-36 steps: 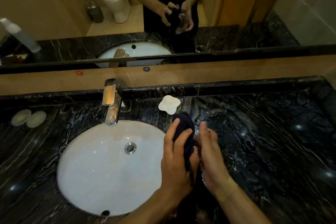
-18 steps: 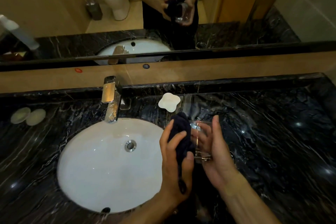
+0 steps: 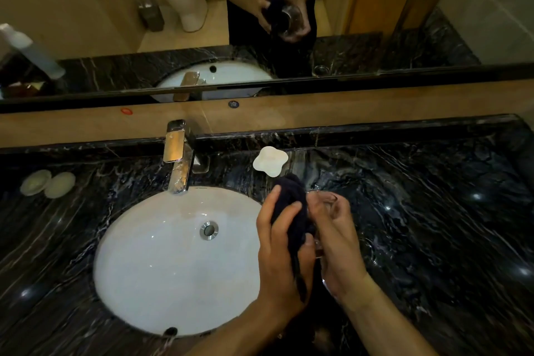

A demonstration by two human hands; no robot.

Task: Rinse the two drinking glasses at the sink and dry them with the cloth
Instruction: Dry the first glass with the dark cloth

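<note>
My left hand (image 3: 281, 251) grips a dark cloth (image 3: 291, 202) and presses it against a clear drinking glass (image 3: 323, 201). My right hand (image 3: 339, 240) curls round that glass and holds it above the black marble counter (image 3: 433, 225), just right of the white sink (image 3: 173, 263). Most of the glass is hidden by my fingers and the cloth. A second clear glass shows faintly on the counter under my right wrist (image 3: 370, 251); in the mirror it appears as a small round rim (image 3: 320, 70).
A chrome tap (image 3: 177, 159) stands behind the basin, with no water running. A white flower-shaped dish (image 3: 270, 160) lies behind my hands. Two pale round lids (image 3: 47, 183) lie at the far left. The mirror above reflects my hands, a toilet and a door.
My right hand has closed its fingers round the glass and turned it. The cloth in my left hand has pushed in against the glass.
</note>
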